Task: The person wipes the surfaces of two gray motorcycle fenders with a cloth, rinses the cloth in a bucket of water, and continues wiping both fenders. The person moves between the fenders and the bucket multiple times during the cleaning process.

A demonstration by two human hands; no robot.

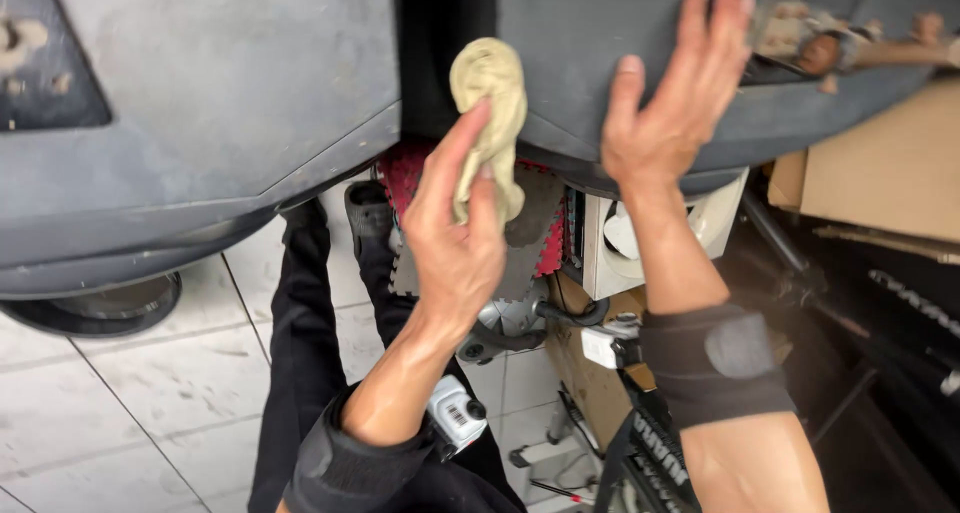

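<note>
My left hand (455, 238) grips a crumpled beige cloth (490, 103) and holds it up against the edge of a large dark grey panel (230, 103), near the gap between two panel sections. My right hand (675, 98) lies flat with fingers spread on the right grey panel (590, 43), holding nothing. A black elastic band wraps my right forearm (715, 358). A black sleeve covers my left forearm.
Below are my black trousers and shoe (365, 208) on a white tiled floor (130, 373). Red and grey foam mats (530, 243), a white box (615, 243), cardboard (880, 163), cables and dark metal bars crowd the right. A round dark base (100, 308) sits at left.
</note>
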